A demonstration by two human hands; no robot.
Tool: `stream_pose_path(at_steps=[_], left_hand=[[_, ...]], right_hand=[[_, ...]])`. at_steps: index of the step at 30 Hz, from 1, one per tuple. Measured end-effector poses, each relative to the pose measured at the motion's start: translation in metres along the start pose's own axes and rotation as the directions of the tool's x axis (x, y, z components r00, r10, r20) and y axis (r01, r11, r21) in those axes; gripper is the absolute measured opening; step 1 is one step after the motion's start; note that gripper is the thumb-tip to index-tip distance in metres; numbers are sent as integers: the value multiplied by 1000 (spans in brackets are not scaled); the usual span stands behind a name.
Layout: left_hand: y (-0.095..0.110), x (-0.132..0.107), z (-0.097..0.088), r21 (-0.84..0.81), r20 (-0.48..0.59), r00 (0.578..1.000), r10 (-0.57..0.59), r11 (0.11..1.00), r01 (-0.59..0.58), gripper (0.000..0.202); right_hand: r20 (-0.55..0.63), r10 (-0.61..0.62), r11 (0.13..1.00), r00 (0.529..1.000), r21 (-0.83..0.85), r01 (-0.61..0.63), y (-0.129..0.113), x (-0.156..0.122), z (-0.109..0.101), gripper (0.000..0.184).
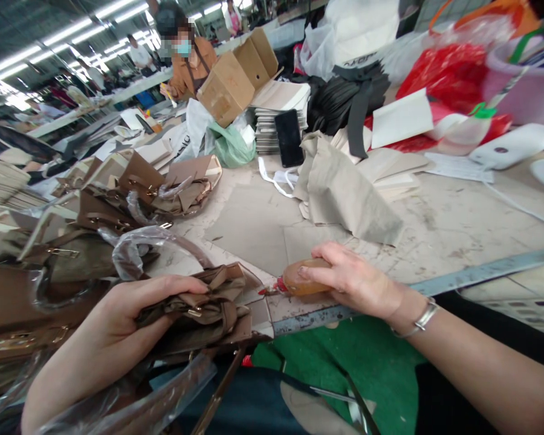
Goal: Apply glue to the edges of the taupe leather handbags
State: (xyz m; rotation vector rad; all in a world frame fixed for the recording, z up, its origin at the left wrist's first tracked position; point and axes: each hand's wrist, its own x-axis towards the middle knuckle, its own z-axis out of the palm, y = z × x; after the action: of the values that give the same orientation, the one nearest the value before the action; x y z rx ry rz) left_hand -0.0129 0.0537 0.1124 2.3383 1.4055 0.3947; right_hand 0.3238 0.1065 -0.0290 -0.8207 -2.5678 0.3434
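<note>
My left hand (131,317) is closed around the gathered brown material of a handbag (222,302), close to the table's front edge. Gold-coloured metal fittings and a handle wrapped in clear plastic show on this bag. In my right hand (349,278) is an amber squeeze bottle (306,278) lying nearly level, with a red nozzle pointing left. The nozzle tip is beside the pale edge at the bag's right end; whether it touches cannot be made out.
More brown handbags (72,248) crowd the left. Ahead lie grey-beige sheets (344,187), a black phone (289,138), stacked panels and a cardboard box (229,84). A pink bucket (517,78) stands at right. A masked person (190,60) works across the table.
</note>
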Motion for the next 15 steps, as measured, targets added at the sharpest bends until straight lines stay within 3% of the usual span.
stream_pose_path(at_steps=[8, 15], left_hand=[[0, 9, 5, 46, 5, 999, -35, 998, 35, 28], [-6, 2, 7, 16, 21, 998, -52, 999, 52, 29]], right_hand=[[-74, -76, 996, 994, -58, 72, 3, -1, 2, 28], [2, 28, 998, 1000, 54, -28, 3, -4, -5, 39]])
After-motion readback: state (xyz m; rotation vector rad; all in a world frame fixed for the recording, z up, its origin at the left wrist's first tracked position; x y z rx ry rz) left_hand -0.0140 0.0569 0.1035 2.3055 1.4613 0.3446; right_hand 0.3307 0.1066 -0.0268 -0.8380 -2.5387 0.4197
